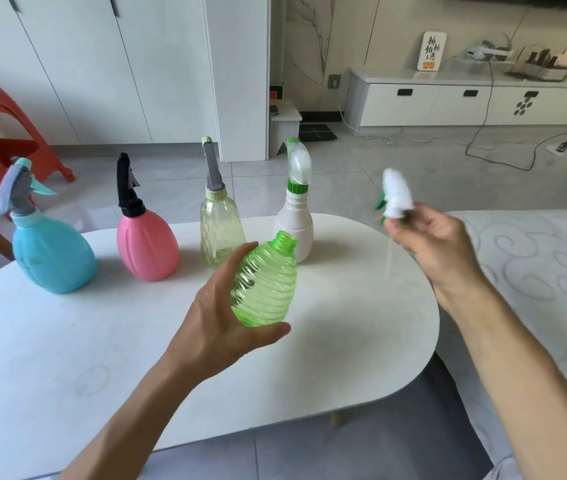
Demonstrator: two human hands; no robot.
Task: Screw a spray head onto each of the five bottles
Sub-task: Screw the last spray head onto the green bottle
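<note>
While the left hand (221, 329) clasps the green bottle (264, 284), the right hand (436, 239) pinches a spray head (397, 195).

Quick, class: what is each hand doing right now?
Left hand: closed around the green bottle.
Right hand: closed on the white spray head.

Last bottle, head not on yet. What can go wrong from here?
1. The green bottle is tilted in the left hand, held off the table; the threads may well cross if the head goes on skewed.
2. The dip tube hanging from the white spray head in the right hand looks thin and could miss the open neck or bend.
3. The white bottle stands right behind the neck; a bump might topple it.
</note>
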